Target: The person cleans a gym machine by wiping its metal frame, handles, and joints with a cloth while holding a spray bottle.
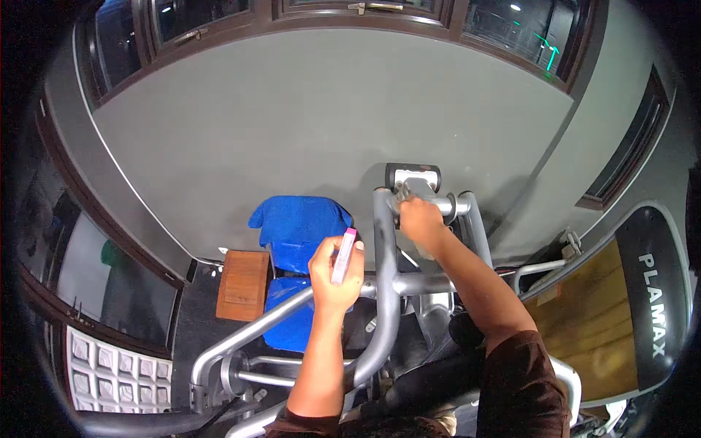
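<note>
In my left hand (330,281) is a slim white box-like thing with a pink end (344,257), held upright between thumb and fingers; its kind does not show. My right hand (421,221) is closed at the top of the grey metal frame (387,241) of a gym machine. Something small and greyish (402,193) shows at its fingertips, too unclear to name. Just beyond that hand sits a black-and-white end piece (413,176) of the machine.
A blue-covered chair (299,223) and a brown wooden stool (242,285) stand behind the left tubes. At the right is a panel marked PLAMAX (650,306). A grey wall (292,117) with windows closes off the back.
</note>
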`<state>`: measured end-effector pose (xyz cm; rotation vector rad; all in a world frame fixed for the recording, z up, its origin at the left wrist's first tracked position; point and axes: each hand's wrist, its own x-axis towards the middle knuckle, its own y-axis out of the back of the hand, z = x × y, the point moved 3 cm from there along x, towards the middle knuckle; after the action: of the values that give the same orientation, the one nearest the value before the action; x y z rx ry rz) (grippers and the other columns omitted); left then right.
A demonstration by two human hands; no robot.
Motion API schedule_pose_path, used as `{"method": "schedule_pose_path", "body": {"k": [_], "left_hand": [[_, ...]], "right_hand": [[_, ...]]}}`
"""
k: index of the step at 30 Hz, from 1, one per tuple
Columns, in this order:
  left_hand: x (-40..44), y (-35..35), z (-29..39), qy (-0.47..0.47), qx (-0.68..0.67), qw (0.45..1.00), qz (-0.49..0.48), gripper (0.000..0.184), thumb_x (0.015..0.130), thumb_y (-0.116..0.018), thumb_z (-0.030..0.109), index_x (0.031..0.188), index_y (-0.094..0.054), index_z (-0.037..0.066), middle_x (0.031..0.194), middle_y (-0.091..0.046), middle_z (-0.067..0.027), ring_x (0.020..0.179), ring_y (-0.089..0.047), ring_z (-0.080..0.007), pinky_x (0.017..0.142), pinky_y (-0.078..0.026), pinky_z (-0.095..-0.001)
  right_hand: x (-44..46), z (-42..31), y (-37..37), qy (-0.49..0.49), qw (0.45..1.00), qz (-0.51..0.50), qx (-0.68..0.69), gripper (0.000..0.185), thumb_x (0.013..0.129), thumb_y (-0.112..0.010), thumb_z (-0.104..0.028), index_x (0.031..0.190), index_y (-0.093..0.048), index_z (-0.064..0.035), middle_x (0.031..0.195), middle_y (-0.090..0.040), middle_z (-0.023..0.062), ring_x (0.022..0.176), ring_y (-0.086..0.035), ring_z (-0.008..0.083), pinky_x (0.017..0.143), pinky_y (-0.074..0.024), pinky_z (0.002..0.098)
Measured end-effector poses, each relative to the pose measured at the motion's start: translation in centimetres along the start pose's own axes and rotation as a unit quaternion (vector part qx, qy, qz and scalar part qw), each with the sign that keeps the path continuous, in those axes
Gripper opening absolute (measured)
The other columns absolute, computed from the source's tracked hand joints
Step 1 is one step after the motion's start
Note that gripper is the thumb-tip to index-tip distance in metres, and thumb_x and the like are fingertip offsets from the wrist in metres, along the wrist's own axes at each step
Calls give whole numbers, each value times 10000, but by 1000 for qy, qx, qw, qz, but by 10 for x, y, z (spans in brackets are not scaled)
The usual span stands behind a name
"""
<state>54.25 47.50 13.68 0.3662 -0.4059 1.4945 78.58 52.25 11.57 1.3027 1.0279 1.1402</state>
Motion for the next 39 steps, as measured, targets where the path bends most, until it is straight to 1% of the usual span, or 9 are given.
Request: {"method": "schedule_pose_path", "body": {"k": [2,5,11,14,20,23,26,35,39], "left_hand": [[-1,-2,-7,-2,-12,1000,1,148,921,-720,97,839,-617,31,656,-559,37,560,-456,-20,494,-362,-227],[-1,-1,-6,-1,-7,1000,0,151,921,-721,100,837,-616,32,652,-557,37,556,-454,-21,489,-358,-228],[0,1,-10,-2,19,1000,-8,123,914,-740,105,895,-642,33,679,-582,47,585,-475,-12,514,-383,-211],[-1,0,-10,0,21,1000,-6,116,914,-737,101,898,-644,34,675,-580,49,578,-475,-10,507,-380,-210],[-1,-2,-13,-7,12,1000,-12,107,920,-730,101,899,-646,38,661,-573,53,554,-466,-4,485,-370,-209],[-1,0,-17,-8,13,1000,-11,106,922,-727,104,900,-646,39,660,-573,54,550,-470,-5,480,-371,-212],[-1,0,-10,-7,23,1000,-8,109,924,-727,109,902,-646,39,659,-573,55,548,-478,-8,479,-374,-216],[0,0,-10,20,10,1000,-10,126,922,-738,120,904,-645,37,660,-575,49,556,-477,-13,488,-381,-214],[3,2,-15,-11,23,1000,3,135,923,-742,127,903,-644,36,665,-575,54,556,-471,-8,489,-374,-206]], "right_hand": [[-10,-12,25,-9,999,-46,-8,281,836,-602,-113,1082,-696,-16,1105,-681,223,970,-706,432,844,-579,522],[-15,-16,38,-4,995,93,35,254,869,-557,-99,1061,-707,-26,1017,-717,208,919,-731,381,789,-592,509],[-5,-6,-4,-14,999,31,1,426,898,-569,-145,1306,-584,-22,1011,-719,233,915,-720,424,779,-593,510],[-5,-9,-7,-2,1000,-7,9,251,881,-572,-103,1061,-723,-17,1022,-734,202,951,-731,374,804,-593,489],[-24,-22,30,-17,998,-64,-4,254,893,-557,-88,1062,-730,-13,1072,-723,233,964,-731,373,800,-599,485],[-24,-31,41,-32,999,-29,15,252,902,-547,-97,1053,-729,-9,1084,-715,242,967,-727,371,807,-594,492],[-12,-21,11,14,983,170,70,340,883,-593,-125,1195,-665,-9,966,-720,230,872,-726,408,740,-589,523],[-25,9,-36,33,989,-138,-42,310,835,-628,-173,1101,-723,-46,958,-728,202,904,-721,400,788,-574,528],[-8,19,-20,55,994,-97,1,263,773,-660,-167,992,-737,-43,993,-723,211,957,-711,383,843,-573,513]]}}
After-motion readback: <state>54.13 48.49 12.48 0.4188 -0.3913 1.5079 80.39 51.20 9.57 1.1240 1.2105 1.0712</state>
